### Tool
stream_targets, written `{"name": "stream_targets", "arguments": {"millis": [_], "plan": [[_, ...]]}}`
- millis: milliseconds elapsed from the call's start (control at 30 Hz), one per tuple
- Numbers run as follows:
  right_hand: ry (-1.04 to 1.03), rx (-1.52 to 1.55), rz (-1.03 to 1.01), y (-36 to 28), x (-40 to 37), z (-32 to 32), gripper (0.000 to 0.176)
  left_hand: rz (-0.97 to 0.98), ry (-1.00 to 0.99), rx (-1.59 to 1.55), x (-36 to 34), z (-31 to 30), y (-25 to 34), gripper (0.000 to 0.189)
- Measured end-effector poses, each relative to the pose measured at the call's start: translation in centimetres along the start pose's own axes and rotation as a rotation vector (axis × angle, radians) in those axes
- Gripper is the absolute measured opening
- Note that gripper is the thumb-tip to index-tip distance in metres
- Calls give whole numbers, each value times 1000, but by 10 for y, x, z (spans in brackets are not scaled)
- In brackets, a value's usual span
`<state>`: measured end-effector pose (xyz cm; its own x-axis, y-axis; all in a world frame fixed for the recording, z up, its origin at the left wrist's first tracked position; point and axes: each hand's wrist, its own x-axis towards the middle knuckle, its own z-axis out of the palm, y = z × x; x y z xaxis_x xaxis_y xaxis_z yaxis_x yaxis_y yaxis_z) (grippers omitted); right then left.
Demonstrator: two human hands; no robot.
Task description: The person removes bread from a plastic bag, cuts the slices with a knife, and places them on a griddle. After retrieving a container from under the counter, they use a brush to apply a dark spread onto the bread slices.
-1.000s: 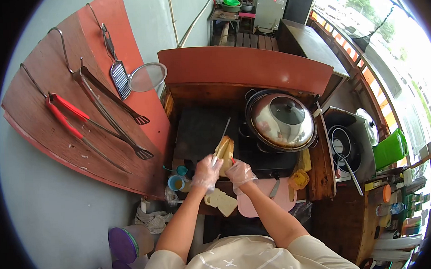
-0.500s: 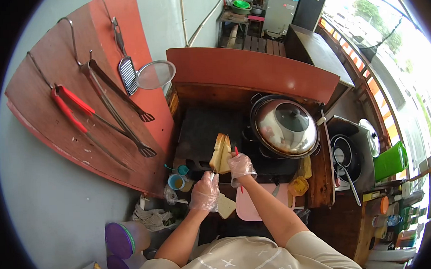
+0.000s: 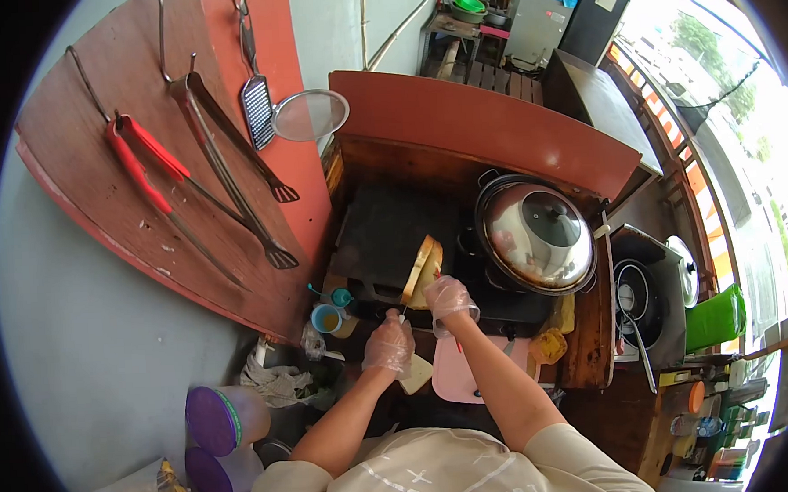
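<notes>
Toasted bread (image 3: 420, 269), two slices leaning together, stands tilted at the front of the black griddle (image 3: 384, 224). My left hand (image 3: 389, 346), in a clear plastic glove, is closed around a thin tool (image 3: 403, 317) with a pale handle, its tip by the bread's lower edge. My gloved right hand (image 3: 451, 300) is closed at the bread's right side. A slim red item, perhaps a handle, shows at both ends of that grip; its working end is hidden. Below my left hand lies a pale bread slice (image 3: 416, 376), partly covered.
A lidded pan (image 3: 538, 231) stands right of the griddle. A pink cutting board (image 3: 457, 373) lies under my right forearm. Blue cups (image 3: 327, 317) sit left of my hands. Tongs (image 3: 149, 173) and a strainer (image 3: 311, 115) hang on the left board. A wooden edge (image 3: 591, 325) borders the right.
The bread has gone from lying opened out to a more closed, upright lean. Both hands sit slightly further right in view, as the camera view has shifted too.
</notes>
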<state>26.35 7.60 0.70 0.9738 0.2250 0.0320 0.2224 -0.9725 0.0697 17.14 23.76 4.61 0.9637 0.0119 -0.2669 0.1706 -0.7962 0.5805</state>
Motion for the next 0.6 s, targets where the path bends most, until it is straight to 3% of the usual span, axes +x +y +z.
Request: {"name": "stream_targets", "arguments": {"millis": [167, 233, 367, 600], "plan": [[-21, -9, -64, 2, 9, 13, 12, 92, 50, 100, -21, 2, -6, 38], [-31, -17, -83, 3, 10, 16, 12, 98, 103, 48, -16, 8, -6, 28], [-80, 1, -22, -2, 12, 10, 14, 94, 73, 142, 11, 12, 0, 27], [-28, 51, 24, -4, 13, 13, 14, 156, 72, 286, 8, 7, 6, 43]]}}
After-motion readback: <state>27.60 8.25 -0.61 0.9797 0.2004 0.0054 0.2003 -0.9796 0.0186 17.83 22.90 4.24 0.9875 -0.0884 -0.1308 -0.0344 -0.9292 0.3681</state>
